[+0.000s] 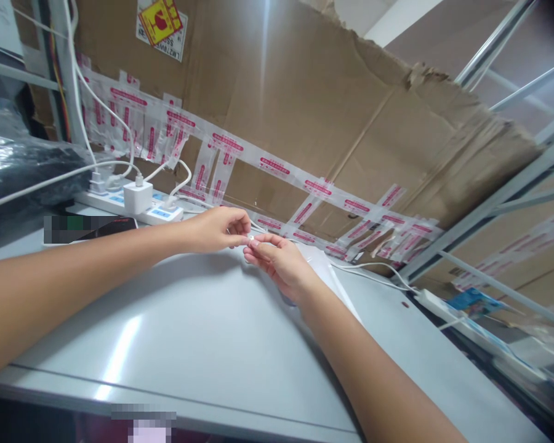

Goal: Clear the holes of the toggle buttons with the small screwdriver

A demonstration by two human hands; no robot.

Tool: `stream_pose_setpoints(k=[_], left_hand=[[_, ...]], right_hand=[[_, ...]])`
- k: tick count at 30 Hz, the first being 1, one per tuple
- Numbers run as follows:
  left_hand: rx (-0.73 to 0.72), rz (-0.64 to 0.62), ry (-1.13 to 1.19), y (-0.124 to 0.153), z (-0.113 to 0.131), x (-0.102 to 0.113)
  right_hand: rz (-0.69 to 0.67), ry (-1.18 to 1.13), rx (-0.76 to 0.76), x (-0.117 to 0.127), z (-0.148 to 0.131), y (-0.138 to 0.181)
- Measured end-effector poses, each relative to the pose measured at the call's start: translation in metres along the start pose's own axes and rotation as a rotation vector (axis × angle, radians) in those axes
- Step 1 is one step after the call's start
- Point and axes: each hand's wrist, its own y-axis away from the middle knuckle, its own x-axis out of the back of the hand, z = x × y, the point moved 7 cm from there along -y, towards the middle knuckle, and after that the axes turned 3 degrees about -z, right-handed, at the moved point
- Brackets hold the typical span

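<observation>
Above the far part of the pale table (203, 320), my two hands meet fingertip to fingertip. A small white piece (252, 237) shows between them, too tiny to name. My right hand (284, 261) pinches it between thumb and forefinger. From the other side, my left hand (219, 229) has its thumb at the same piece, its other fingers curled in. Behind my right wrist lies a white sheet or flat bag (325, 271), partly covered by the hand. Under that wrist the edge of something clear peeks out.
A white power strip (161, 213) with a white plug adapter (137, 197) and cables stands at the back left, near a dark object (115, 227). Taped cardboard (277, 111) forms the back wall. Another power strip (466, 326) runs along the right edge, by a metal frame (471, 203).
</observation>
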Motion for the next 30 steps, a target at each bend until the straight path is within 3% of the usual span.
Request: stream_pose_setpoints(k=[6,11,18,26,30], left_hand=[[0.027,-0.010,-0.126,0.001,-0.003,-0.001],[-0.058,-0.109,-0.179,0.004,0.000,-0.024],[-0.091,-0.147,-0.222,0.000,-0.004,-0.046],[0.028,-0.155,-0.192,0.004,0.000,-0.037],[0.116,-0.106,-0.036,0.003,-0.014,-0.028]], right_hand=[[0.007,-0.047,0.013,0.005,0.002,-0.003],[0.097,-0.092,0.055,0.013,-0.003,-0.004],[0.207,-0.137,0.087,0.021,-0.010,-0.003],[0.227,-0.146,0.095,0.021,-0.009,-0.002],[0.227,-0.138,0.083,0.021,-0.008,-0.002]])
